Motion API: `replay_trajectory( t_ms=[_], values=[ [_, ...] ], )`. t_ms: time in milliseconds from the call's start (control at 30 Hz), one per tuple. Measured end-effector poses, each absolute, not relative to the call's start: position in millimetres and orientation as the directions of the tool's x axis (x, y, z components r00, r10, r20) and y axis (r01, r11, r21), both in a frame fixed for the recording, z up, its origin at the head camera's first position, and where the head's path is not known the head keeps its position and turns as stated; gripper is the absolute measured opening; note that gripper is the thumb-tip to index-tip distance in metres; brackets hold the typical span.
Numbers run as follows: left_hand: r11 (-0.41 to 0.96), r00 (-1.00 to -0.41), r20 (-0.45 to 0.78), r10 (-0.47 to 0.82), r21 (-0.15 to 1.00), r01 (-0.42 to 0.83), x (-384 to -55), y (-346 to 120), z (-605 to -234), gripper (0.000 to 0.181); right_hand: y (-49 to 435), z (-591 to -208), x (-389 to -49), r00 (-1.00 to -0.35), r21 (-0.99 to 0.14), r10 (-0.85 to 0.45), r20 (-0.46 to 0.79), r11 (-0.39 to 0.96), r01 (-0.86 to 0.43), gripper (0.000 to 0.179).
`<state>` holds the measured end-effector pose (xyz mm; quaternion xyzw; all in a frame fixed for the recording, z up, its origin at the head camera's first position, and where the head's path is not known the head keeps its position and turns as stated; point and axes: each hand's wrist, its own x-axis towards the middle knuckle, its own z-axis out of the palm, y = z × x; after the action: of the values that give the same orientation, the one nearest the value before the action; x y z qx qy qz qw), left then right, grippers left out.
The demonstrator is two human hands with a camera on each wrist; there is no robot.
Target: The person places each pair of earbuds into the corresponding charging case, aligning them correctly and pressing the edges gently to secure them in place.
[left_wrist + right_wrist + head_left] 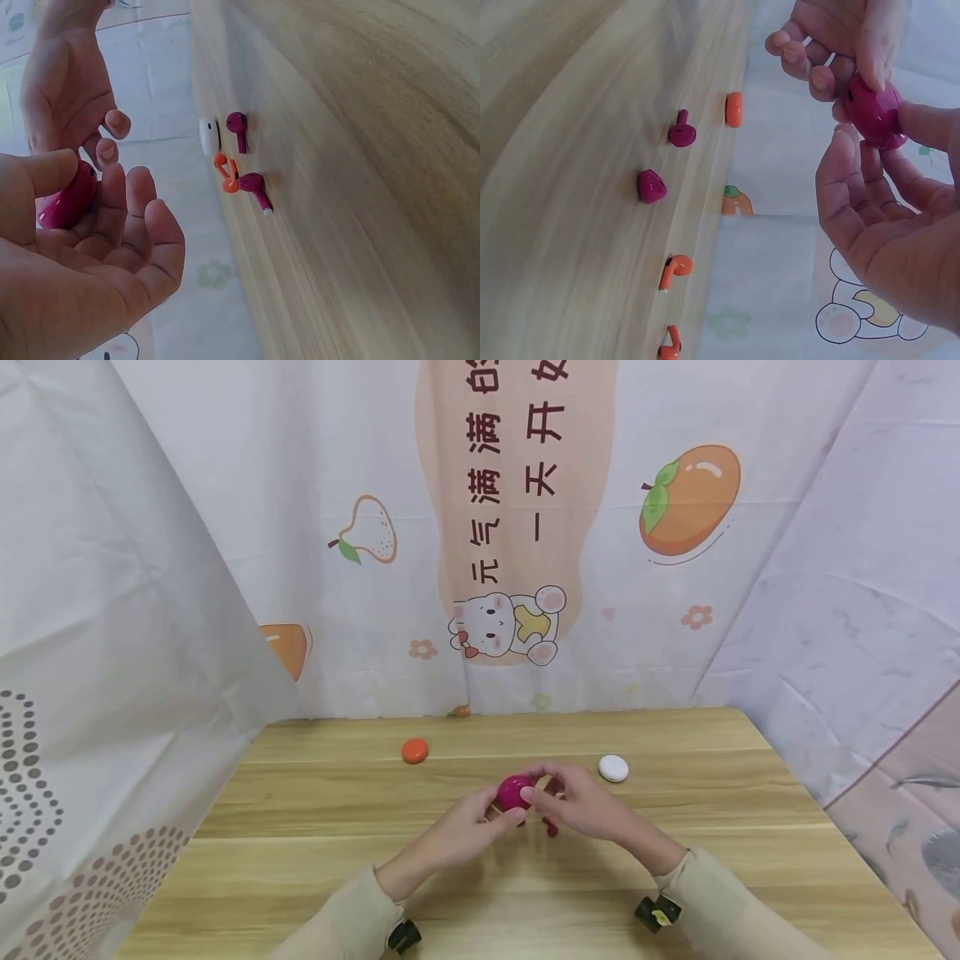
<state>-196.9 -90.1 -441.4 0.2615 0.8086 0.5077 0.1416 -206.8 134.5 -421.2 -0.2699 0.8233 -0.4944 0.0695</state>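
Observation:
A glossy magenta earbud case [514, 793], rounded and seemingly closed, is held between both hands above the table. My left hand [467, 828] grips its left side, the thumb lying along it in the right wrist view. From the other side my right hand [583, 803] pinches it, thumb pressed to the shell and fingers curled beneath. Below the hands, two magenta earbuds, one [682, 134] with its stem pointing away and another [652, 186] nearer, lie apart on the wood. The left wrist view also shows both magenta earbuds, one [236, 124] and the other [255, 189].
On the wooden table [315, 827], an orange case [415, 751] sits at the back left and a white case [613, 768] at the back right. Two orange earbuds, one [676, 270] and another [671, 345], lie beyond the magenta ones. A printed curtain [360, 643] hangs behind.

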Motion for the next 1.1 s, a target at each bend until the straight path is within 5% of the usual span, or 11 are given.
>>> replay_trajectory(
  t_ms=[1100],
  values=[
    [0.357,-0.776,0.114,0.620,0.840,0.408,-194.3,-88.5,-444.8,0.036,136.6,-420.7,-209.6,-0.812,-0.826,-0.544,0.213,0.344,-0.447,0.020]
  ],
)
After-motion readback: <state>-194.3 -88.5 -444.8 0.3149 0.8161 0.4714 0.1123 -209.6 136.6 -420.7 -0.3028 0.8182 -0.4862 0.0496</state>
